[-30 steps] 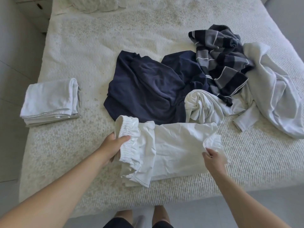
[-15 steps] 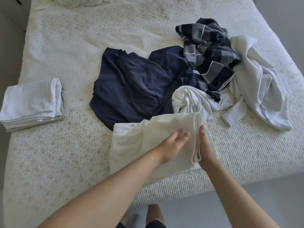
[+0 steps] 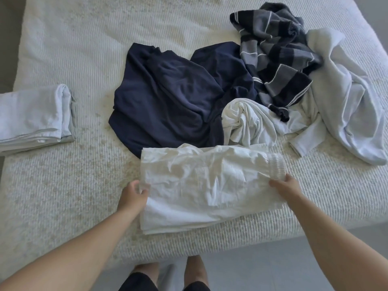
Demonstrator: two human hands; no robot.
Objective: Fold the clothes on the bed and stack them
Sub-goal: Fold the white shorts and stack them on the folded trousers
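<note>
Crumpled white cotton shorts [image 3: 210, 185] now folded in half, elastic waistband carried across to right hand [image 3: 282, 184]. Left hand [image 3: 133, 195] moved back, gripping the fold's left edge.

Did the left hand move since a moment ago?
Yes. The left hand went from beside the right hand back to the left edge of the white shorts, away from the twisted white shirt.

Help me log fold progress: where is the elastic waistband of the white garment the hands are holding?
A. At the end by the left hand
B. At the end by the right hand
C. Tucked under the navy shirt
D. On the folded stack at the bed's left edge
B: the gathered waistband lies at the white garment's right end, just above the right hand, while the left hand grips the plain opposite edge.
</note>
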